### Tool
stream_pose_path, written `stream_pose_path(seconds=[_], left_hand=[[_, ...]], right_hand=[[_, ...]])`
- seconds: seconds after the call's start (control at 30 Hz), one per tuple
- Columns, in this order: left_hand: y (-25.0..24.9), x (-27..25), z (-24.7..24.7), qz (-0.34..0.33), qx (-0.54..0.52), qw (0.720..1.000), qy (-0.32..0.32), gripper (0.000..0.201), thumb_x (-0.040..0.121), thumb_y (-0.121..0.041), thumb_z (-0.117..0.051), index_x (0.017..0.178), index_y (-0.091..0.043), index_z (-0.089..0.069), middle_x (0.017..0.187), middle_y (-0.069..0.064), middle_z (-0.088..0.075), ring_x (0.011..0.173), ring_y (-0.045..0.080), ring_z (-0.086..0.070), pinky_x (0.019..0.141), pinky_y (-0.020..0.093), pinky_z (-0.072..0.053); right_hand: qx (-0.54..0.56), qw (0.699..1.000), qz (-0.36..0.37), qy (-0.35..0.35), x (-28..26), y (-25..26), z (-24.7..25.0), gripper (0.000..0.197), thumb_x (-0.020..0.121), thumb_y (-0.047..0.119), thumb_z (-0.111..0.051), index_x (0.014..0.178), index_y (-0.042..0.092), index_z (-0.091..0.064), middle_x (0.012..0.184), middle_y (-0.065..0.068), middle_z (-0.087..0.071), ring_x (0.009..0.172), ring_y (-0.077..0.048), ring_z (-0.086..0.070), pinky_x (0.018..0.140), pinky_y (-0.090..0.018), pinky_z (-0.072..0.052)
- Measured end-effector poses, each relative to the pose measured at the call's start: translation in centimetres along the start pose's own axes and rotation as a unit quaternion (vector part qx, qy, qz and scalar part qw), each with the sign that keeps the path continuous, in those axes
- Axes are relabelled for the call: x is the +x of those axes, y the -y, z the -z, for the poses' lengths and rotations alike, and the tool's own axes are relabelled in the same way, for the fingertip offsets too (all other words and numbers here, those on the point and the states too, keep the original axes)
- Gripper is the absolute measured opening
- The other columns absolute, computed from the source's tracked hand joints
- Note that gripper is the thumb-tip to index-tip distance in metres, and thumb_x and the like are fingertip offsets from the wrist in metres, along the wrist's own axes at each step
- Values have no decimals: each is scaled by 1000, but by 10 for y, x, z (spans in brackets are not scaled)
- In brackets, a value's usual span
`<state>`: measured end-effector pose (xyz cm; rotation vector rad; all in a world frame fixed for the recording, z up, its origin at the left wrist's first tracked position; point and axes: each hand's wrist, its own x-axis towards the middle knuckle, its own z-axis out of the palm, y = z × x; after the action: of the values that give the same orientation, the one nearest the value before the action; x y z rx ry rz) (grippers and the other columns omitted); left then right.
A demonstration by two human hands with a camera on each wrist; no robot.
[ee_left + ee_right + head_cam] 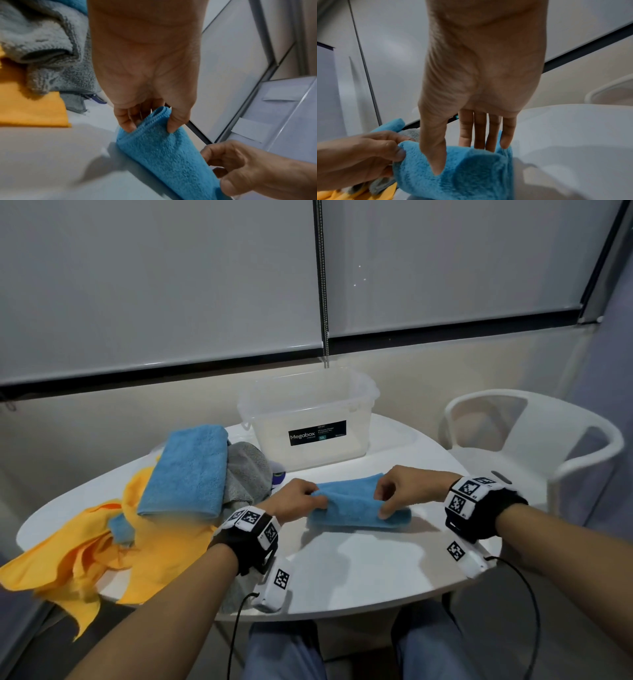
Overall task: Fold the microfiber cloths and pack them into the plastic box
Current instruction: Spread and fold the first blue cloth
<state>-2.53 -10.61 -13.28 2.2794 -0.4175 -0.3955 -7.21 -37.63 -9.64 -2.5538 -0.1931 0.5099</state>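
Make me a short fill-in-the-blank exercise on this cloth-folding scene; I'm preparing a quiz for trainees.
1. Both hands hold a folded cloth whose colour is ____.
2. The plastic box stands on the table without a lid and holds ____ cloths so far.
3. The left hand pinches the cloth's left end; the ____ hand grips the other end.
4. In the pile at the left, the cloths at the bottom are ____.

Missing words: blue; no; right; yellow
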Motion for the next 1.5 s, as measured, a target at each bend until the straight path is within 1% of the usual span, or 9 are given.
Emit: stream_pose_path(seconds=[0.1, 0.2, 0.4, 0.53, 0.67, 0.77, 0.9, 1.0, 1.5], left_hand=[[6, 2, -5, 1, -36, 999, -39, 28, 87, -24, -64, 91, 4, -66, 79, 5, -58, 74, 18, -51, 68, 33, -40], [11, 7, -10, 24, -54, 996, -65, 23, 93, -19, -58, 96, 3, -65, 85, 10, -61, 77, 24, -58, 67, 42, -53], [19, 16, -12, 54, -50, 993, -91, 26, 96, -24, -55, 99, 0, -63, 103, 23, -68, 98, 38, -68, 82, 56, -58], [23, 25, -13, 52, -32, 993, -101, 29, 94, -29, -57, 97, -1, -65, 98, 21, -68, 94, 36, -68, 84, 54, -58], [20, 29, -16, 67, 4, 987, -143, 29, 94, -28, -62, 91, 0, -65, 91, 18, -68, 92, 35, -66, 79, 40, -53], [18, 34, -21, 87, 26, 983, -162, 28, 96, -28, -61, 94, 0, -66, 95, 18, -68, 95, 34, -65, 80, 38, -50], [15, 41, -26, 114, 57, 976, -178, 31, 98, -30, -57, 111, -3, -65, 112, 17, -67, 107, 35, -62, 86, 37, -47], [14, 48, -26, 124, 72, 971, -190, 32, 97, -32, -57, 110, -4, -65, 115, 19, -66, 107, 37, -61, 87, 40, -48], [14, 69, -28, 151, 137, 960, -190, 31, 101, -31, -48, 115, -6, -61, 117, 18, -63, 108, 39, -60, 84, 39, -46]], right_hand=[[32, 999, 1, -7, 7, -6, -1, 14, 73, 17, -79, 81, 17, -68, 73, 5, -63, 69, -11, -53, 66, -24, -42], [106, 993, -20, -49, 17, -7, -5, 7, 80, 9, -72, 83, 12, -66, 75, -3, -62, 69, -16, -57, 64, -27, -52], [158, 985, -45, -50, 28, -14, -9, 21, 77, 24, -84, 89, 13, -71, 83, -2, -67, 78, -15, -65, 64, -25, -55], [164, 984, -48, -43, 35, -21, -12, 15, 82, 16, -79, 91, 8, -71, 92, -10, -71, 87, -21, -69, 81, -38, -60], [188, 977, -59, -79, 40, -24, -12, 16, 87, 13, -73, 99, 6, -65, 93, -15, -69, 83, -26, -69, 73, -35, -59], [171, 977, -72, -105, 46, -29, -14, 17, 93, 15, -67, 105, 4, -61, 92, -16, -66, 85, -30, -68, 79, -42, -60], [103, 980, -90, -145, 56, -27, -20, 10, 95, 17, -60, 98, 7, -58, 88, -9, -61, 79, -22, -59, 71, -35, -51], [47, 978, -110, -171, 62, -25, -22, 17, 95, 23, -60, 95, 8, -54, 96, -10, -58, 85, -25, -56, 72, -33, -45], [-20, 968, -181, -173, 85, -19, -29, 34, 104, 27, -45, 120, -3, -46, 125, -22, -55, 113, -40, -55, 81, -35, -38]])
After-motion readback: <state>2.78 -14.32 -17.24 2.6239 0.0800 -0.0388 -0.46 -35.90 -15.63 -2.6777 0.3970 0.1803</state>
